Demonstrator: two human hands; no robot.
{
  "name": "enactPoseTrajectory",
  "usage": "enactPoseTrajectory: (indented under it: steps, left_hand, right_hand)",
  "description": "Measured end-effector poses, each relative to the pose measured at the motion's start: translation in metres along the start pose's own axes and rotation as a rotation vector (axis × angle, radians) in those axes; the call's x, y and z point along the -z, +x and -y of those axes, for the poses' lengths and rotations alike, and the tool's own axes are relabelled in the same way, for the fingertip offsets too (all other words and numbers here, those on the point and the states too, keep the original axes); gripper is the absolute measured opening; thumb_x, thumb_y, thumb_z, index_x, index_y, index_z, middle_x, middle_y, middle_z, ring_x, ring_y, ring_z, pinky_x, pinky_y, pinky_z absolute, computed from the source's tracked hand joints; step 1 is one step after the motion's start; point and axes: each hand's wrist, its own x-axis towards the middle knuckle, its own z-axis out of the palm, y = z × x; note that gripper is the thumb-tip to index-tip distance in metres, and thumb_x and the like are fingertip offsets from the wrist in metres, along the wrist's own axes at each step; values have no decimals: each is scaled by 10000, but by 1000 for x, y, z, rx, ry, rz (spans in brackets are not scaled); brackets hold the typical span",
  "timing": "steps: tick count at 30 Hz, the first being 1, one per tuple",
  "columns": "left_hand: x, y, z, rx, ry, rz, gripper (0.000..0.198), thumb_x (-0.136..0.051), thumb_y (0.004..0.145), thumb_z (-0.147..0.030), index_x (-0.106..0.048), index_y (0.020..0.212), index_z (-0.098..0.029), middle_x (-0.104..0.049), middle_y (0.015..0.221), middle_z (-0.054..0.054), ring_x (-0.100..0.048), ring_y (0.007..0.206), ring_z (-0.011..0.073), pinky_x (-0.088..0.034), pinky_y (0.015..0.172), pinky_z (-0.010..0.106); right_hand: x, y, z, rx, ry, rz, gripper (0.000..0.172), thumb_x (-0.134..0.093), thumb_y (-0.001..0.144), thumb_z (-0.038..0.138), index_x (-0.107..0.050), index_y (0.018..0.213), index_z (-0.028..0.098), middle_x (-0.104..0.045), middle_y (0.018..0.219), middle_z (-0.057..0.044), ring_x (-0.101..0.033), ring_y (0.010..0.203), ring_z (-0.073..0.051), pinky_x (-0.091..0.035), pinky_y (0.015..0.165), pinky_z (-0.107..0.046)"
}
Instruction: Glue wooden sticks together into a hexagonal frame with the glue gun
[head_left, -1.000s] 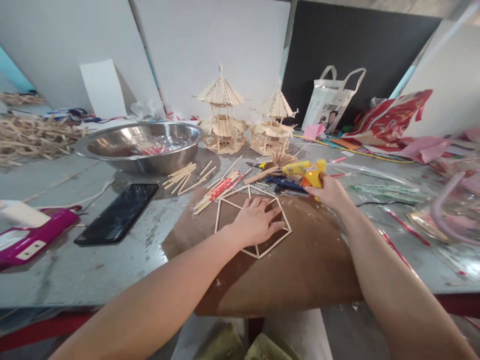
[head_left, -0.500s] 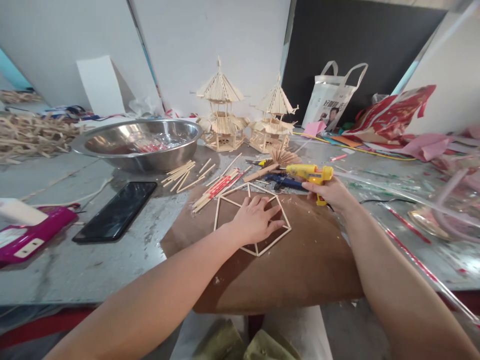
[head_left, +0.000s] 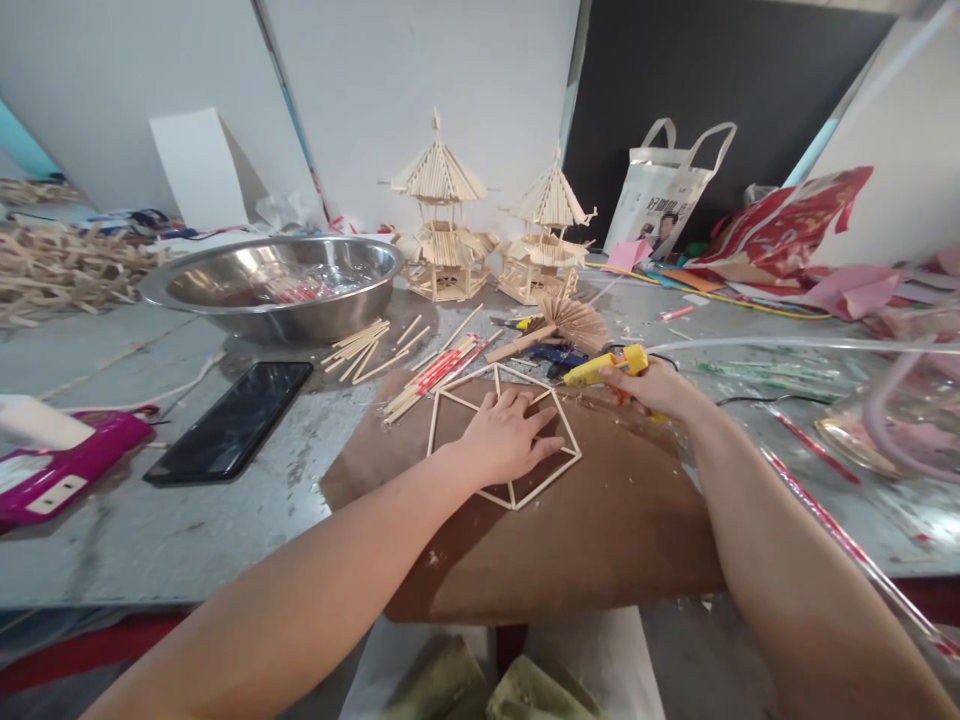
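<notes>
A six-sided frame of thin wooden sticks [head_left: 545, 483] with spokes lies flat on a brown sheet [head_left: 570, 560]. My left hand [head_left: 506, 437] rests on the frame's middle, its fingers spread, hiding the centre. In my right hand [head_left: 645, 388] is a yellow hot glue gun [head_left: 604, 366], gripped by its handle. Its nozzle points left and down, close to the frame's upper right corner; whether it touches there I cannot tell. Loose sticks [head_left: 360, 345] and a bundle with red paper wrapping [head_left: 439, 372] lie just beyond the frame.
Two stick-built pavilions [head_left: 440, 220] stand at the back. A steel basin [head_left: 322, 320] and a black phone [head_left: 231, 422] are on the left, beside a magenta power strip [head_left: 97, 470]. A folded paper fan [head_left: 574, 322] lies behind the glue gun. Clear tubing [head_left: 810, 346] crosses the right.
My right hand has lowered the glue gun and tilted its nozzle down toward the frame's upper right corner. My left hand has stayed almost still on the frame.
</notes>
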Motion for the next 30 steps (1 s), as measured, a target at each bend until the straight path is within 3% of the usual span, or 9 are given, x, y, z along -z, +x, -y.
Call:
enactPoseTrajectory:
  steps: [13,30]
  left_hand:
    - [2,0,0,3,-8,14,513,-213,810,-536,-435,1177,-255,-466,1136,95,-382,1055,261,-306,840,423]
    - [1,-2,1,2,1,-5,507,-230,807,-535,-448,1162,-246,-465,1145,92,-375,1064,258,-300,848,413]
  right_hand:
    - [-2,0,1,-39,-136,-34,483,-484,601,650,-502,559,169,-518,443,9,-361,269,-50,-290,283,-192]
    - [-3,1,0,-20,-92,-41,466,-497,595,640,-504,566,175,-512,444,11,-374,291,-63,-308,308,-213]
